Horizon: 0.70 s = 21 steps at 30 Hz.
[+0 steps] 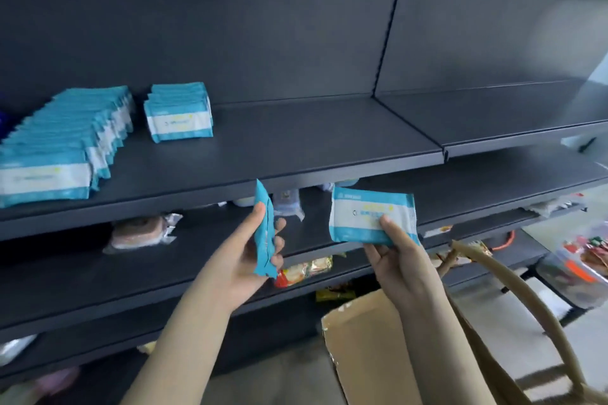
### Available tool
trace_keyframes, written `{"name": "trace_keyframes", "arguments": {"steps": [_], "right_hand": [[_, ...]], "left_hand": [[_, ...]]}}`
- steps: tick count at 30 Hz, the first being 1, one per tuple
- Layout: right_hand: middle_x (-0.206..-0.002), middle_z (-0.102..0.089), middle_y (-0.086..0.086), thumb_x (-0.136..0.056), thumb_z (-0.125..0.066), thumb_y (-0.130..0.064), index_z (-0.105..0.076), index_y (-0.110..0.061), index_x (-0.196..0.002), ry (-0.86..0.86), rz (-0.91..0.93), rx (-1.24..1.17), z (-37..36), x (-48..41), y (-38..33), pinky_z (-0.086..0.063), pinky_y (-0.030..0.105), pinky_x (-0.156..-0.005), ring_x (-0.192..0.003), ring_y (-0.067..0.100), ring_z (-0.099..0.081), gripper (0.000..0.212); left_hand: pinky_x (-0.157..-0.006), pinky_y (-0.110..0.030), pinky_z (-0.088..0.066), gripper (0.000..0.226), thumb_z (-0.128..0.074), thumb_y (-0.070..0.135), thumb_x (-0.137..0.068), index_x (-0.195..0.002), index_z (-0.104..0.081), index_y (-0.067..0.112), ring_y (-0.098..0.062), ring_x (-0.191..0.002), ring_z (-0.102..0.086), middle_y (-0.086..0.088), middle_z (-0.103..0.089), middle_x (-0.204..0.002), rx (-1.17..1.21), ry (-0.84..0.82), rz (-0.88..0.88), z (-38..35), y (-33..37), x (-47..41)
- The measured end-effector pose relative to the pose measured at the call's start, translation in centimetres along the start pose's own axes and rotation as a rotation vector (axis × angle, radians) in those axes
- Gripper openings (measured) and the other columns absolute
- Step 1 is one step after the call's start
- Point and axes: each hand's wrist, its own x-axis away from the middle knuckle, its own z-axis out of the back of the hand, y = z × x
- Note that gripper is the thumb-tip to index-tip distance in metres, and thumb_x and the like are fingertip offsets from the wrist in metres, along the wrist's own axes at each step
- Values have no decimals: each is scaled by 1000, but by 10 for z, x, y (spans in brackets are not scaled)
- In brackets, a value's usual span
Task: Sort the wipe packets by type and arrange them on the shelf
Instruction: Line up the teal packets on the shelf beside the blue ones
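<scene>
My left hand (253,250) grips a blue wipe packet (265,230) edge-on, just below the front lip of the dark top shelf (296,145). My right hand (394,256) holds a second blue and white wipe packet (368,214) face-on, to the right of the first. On the top shelf at the left stands a long row of the same packets (62,141). A shorter row (179,112) stands beside it, further back.
Lower shelves (98,276) hold a wrapped brown item (138,235), snack packets (306,270) and other small goods. An open cardboard box (368,345) and a beige bag strap (513,293) sit at the lower right. A clear bin of goods (579,266) stands on the floor.
</scene>
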Motion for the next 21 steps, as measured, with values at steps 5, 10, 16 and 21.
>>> {"name": "trace_keyframes", "arguments": {"steps": [5, 10, 16, 21], "right_hand": [[-120, -71, 14, -92, -61, -9, -53, -9, -132, -122, -89, 62, -27, -36, -8, -62, 30, -73, -109, 24, -70, 41], [-119, -71, 12, -81, -68, -11, -53, -9, -132, -197, -160, 117, -51, -70, 0, -61, 28, -70, -107, 22, -71, 54], [-116, -73, 9, -88, -65, -15, -57, -11, -125, -226, -225, 142, -88, -112, 16, -61, 29, -75, -105, 19, -72, 38], [-118, -73, 5, -81, -71, -22, -62, -14, -122, -235, -189, 279, -124, -146, 43, -54, 20, -69, -95, 12, -71, 43]], "left_hand": [[-63, -23, -44, 63, -56, 65, -73, -126, -58, 30, -7, -79, -53, 4, -64, -117, -420, 278, -228, -19, 21, -10], [-76, -31, -50, 34, -56, 45, -95, -129, -55, 39, -12, -104, -62, 7, -65, -119, -367, 501, -345, -15, 38, -19], [-86, -42, -56, 33, -61, 13, -95, -118, -60, 37, -15, -106, -67, 7, -70, -115, -275, 481, -447, 3, 70, -26], [-65, -36, -55, 31, -61, 11, -94, -120, -56, 28, -20, -98, -70, -1, -70, -114, -222, 516, -503, 31, 110, -46]]}}
